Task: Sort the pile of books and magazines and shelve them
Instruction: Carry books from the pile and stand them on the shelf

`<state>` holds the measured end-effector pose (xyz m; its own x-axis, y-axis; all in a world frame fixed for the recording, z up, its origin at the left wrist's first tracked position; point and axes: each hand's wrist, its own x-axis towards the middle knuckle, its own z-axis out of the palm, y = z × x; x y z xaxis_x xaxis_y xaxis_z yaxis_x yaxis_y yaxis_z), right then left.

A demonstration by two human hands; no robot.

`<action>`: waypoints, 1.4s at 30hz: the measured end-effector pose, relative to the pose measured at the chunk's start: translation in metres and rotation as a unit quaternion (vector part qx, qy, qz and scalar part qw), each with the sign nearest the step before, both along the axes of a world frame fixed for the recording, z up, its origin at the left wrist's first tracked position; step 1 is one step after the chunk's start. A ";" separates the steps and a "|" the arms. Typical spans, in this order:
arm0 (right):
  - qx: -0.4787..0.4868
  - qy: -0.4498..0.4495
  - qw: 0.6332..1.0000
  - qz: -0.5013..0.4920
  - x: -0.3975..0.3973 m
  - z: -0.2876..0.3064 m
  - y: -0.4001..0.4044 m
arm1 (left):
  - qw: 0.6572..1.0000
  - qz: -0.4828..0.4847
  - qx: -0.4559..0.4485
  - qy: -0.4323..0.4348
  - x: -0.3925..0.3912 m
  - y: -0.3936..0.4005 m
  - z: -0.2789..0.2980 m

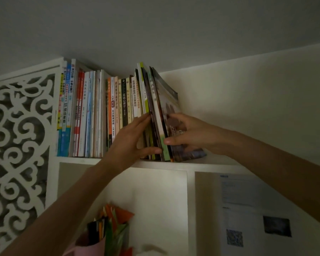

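A long row of upright books point(92, 115) fills the top shelf point(216, 161) of a white bookcase. At its right end several thin books and magazines point(164, 100) lean to the left. My left hand point(129, 141) lies against the row's spines, fingers straight, thumb stretched under the leaning bundle. My right hand point(185, 132) holds the bundle from the right, fingers spread on the outermost dark picture cover point(185, 154), thumb pressed on the spine edges.
A carved white lattice panel point(17, 141) closes the bookcase's left side. Below the shelf a cubby holds a pink cup with orange and green paper items point(109, 230). A printed sheet with a QR code point(235, 237) hangs at lower right. The shelf's right part is bare.
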<state>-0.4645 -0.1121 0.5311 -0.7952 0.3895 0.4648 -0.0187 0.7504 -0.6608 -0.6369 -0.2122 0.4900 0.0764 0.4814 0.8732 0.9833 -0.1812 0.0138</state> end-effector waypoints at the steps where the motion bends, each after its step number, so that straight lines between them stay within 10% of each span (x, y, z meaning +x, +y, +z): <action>1: -0.006 0.008 1.000 -0.004 -0.008 0.001 0.005 | 0.999 0.039 0.012 0.028 -0.003 0.005 0.002; 10: 0.068 0.027 0.995 -0.070 -0.041 -0.003 0.022 | 0.992 0.119 -0.023 0.033 -0.009 0.021 0.013; 21: 0.200 0.164 0.935 -0.244 0.065 -0.050 -0.044 | 0.988 -0.115 0.102 -0.013 0.025 -0.016 -0.067; 31: 0.077 -0.048 0.877 -0.472 0.210 -0.233 -0.067 | 0.909 -0.359 -0.213 -0.022 0.160 0.039 -0.224; 42: -0.213 -0.128 0.799 -0.547 0.394 -0.441 -0.087 | 0.754 -0.361 -0.529 -0.146 0.323 0.064 -0.436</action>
<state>-0.0704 -0.1994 0.0899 0.0829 0.9964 -0.0189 0.6714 -0.0698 -0.7378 -0.3142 -0.1480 0.0537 0.5311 0.8453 0.0588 0.5616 -0.4031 0.7225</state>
